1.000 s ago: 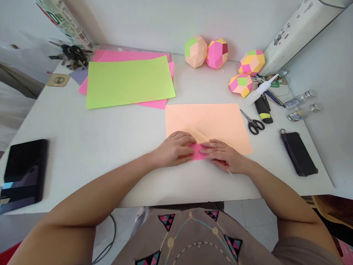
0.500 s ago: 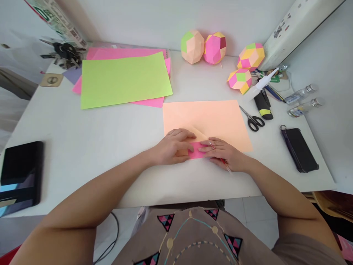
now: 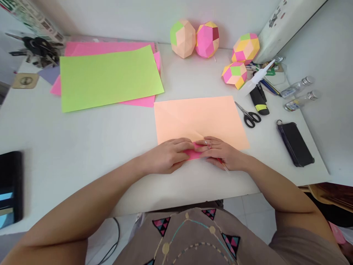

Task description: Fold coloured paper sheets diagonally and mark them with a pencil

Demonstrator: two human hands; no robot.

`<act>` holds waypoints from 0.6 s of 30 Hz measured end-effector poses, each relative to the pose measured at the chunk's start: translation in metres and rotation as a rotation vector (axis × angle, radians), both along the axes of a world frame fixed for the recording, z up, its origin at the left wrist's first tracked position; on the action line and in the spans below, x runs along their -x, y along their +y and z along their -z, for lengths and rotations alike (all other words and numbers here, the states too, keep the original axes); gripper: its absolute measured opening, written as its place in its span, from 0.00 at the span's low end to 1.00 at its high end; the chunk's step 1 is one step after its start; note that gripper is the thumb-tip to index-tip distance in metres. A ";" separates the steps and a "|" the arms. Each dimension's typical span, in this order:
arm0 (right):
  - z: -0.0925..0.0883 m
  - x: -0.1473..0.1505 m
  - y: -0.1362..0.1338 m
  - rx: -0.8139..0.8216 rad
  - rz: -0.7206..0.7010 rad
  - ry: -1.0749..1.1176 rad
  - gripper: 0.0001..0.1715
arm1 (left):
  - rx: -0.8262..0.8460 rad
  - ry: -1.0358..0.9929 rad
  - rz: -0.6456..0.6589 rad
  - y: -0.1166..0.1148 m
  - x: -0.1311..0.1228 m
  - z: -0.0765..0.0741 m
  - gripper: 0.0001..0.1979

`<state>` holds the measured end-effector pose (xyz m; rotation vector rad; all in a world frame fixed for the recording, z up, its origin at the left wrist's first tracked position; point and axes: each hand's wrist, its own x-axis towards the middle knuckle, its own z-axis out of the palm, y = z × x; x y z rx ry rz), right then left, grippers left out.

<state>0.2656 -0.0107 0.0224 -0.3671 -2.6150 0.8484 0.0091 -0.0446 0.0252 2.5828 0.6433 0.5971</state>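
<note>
A small pink folded paper (image 3: 193, 153) lies on the white table (image 3: 91, 143) at the near edge of a peach sheet (image 3: 201, 116). My left hand (image 3: 168, 156) presses on its left part with curled fingers. My right hand (image 3: 223, 154) pinches its right part and also holds a thin red pen (image 3: 223, 165) that sticks out toward me. Most of the pink paper is hidden under my fingers.
A green sheet (image 3: 109, 77) lies over pink sheets (image 3: 104, 48) at the back left. Paper polyhedra (image 3: 193, 38) stand at the back. Scissors (image 3: 248, 116), markers (image 3: 259, 99), two small bottles (image 3: 299, 95) and a black phone (image 3: 295, 143) lie to the right; keys (image 3: 38, 48) and a tablet (image 3: 9, 187) left.
My hands stay on the pink paper, their fingers drawn a little closer together. The view has shifted, so everything sits further left and slightly higher in the frame.
</note>
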 end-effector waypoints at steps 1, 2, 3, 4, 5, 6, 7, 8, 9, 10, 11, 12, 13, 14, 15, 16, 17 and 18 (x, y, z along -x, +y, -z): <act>0.000 0.000 0.000 0.006 0.001 -0.001 0.13 | -0.005 -0.001 0.010 0.000 -0.001 0.000 0.11; 0.000 0.000 0.000 0.014 0.003 -0.002 0.13 | -0.016 0.001 0.016 -0.001 -0.002 -0.001 0.11; 0.000 0.000 0.000 0.024 0.007 0.004 0.14 | -0.029 0.008 0.020 -0.001 -0.002 -0.002 0.11; 0.000 -0.001 0.000 0.037 0.012 0.016 0.14 | -0.041 0.025 0.021 -0.001 -0.003 -0.003 0.11; 0.001 -0.001 0.001 0.053 0.017 0.033 0.14 | -0.052 0.051 0.019 -0.002 -0.004 -0.004 0.11; 0.001 -0.001 0.001 0.070 0.021 0.053 0.14 | -0.064 0.086 0.016 -0.003 -0.005 -0.005 0.11; 0.002 -0.001 0.001 0.089 0.024 0.072 0.15 | -0.077 0.125 0.012 -0.003 -0.006 -0.005 0.11; 0.003 -0.001 0.001 0.108 0.028 0.088 0.14 | -0.093 0.164 0.008 -0.004 -0.007 -0.006 0.11; 0.003 -0.001 0.001 0.129 0.035 0.104 0.14 | -0.110 0.200 0.004 -0.005 -0.008 -0.006 0.12; 0.004 0.000 0.001 0.152 0.046 0.119 0.14 | -0.129 0.225 0.004 -0.006 -0.009 -0.006 0.14; 0.004 0.000 0.001 0.178 0.060 0.135 0.14 | -0.146 0.243 0.008 -0.007 -0.011 -0.005 0.16; 0.003 0.000 0.000 0.205 0.080 0.149 0.13 | -0.159 0.256 0.018 -0.007 -0.011 -0.005 0.18; 0.002 0.000 -0.001 0.228 0.106 0.165 0.12 | -0.170 0.266 0.027 -0.008 -0.012 -0.004 0.19; 0.001 0.000 -0.001 0.249 0.137 0.182 0.11 | -0.175 0.275 0.035 -0.008 -0.013 -0.003 0.20; -0.001 0.000 -0.003 0.274 0.175 0.202 0.10 | -0.175 0.282 0.041 -0.008 -0.013 -0.003 0.21; -0.004 0.000 -0.004 0.306 0.223 0.228 0.11 | -0.174 0.286 0.042 -0.008 -0.013 -0.002 0.21; -0.006 -0.001 -0.006 0.351 0.276 0.259 0.14 | -0.172 0.286 0.039 -0.009 -0.013 -0.001 0.21; -0.009 -0.002 -0.008 0.417 0.328 0.288 0.19 | -0.171 0.282 0.035 -0.009 -0.013 0.000 0.21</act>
